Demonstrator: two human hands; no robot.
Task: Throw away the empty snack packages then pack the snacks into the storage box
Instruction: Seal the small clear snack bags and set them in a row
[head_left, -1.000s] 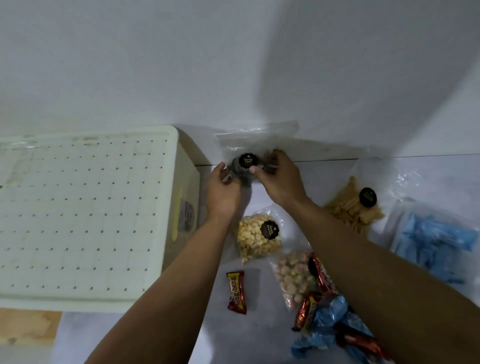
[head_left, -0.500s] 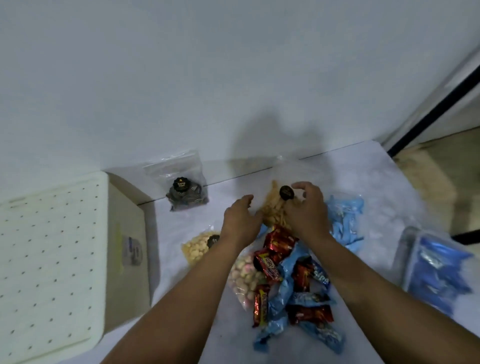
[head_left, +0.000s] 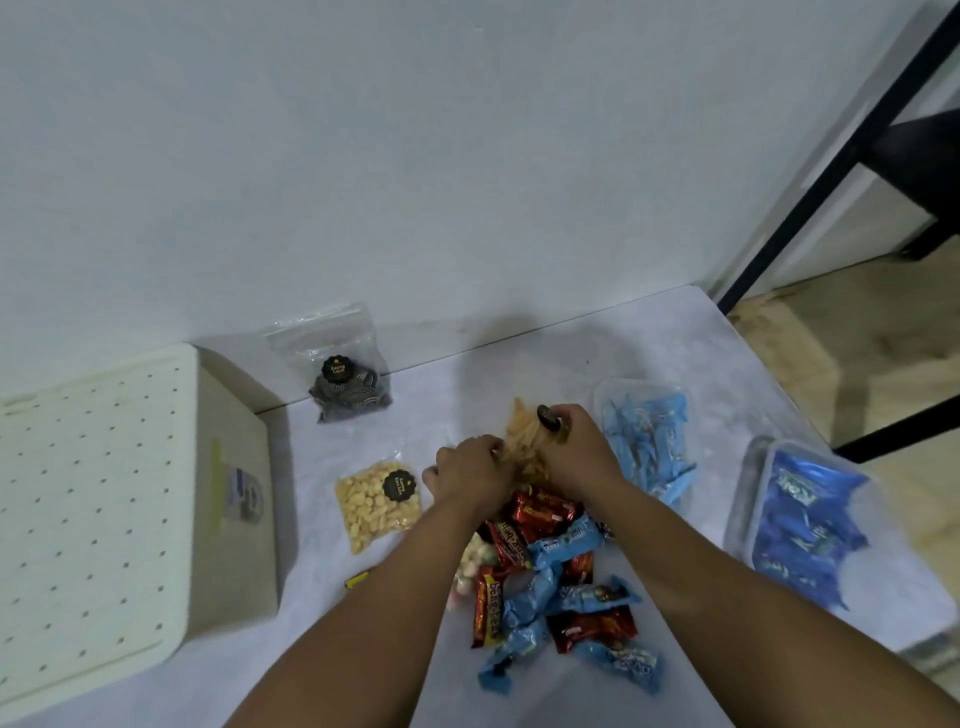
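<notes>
Stick-snack bag (head_left: 522, 441): clear pouch of tan sticks with a black round label, on the white desk (head_left: 675, 343) at centre, just beyond the heap of red and blue wrapped bars (head_left: 550, 571). Long axis runs roughly away from the person, toward the wall. Held at both flanks.

Left hand (head_left: 470, 470): on the bag's near-left edge, fingers curled onto the plastic; grip looks like a pinch, though the fingertips are partly hidden.

Right hand (head_left: 576, 452): on the bag's right side by the label, fingers curled round it. Both hands are in contact; neither needs to reach.

Storage box (head_left: 130, 493): cream, perforated lid on, at the far left of the desk, well apart from the bag. Judged: the bag must travel left across the desk, and the lid appears to need lifting first.

Other stock: dark-snack pouch (head_left: 345, 382) leaning at the wall beside the box; bag of pale round snacks (head_left: 376, 499) between box and hands; clear tub of light-blue packets (head_left: 649, 436) just right of the right hand; second tub of dark-blue packets (head_left: 800, 525) at the desk's right edge.
</notes>
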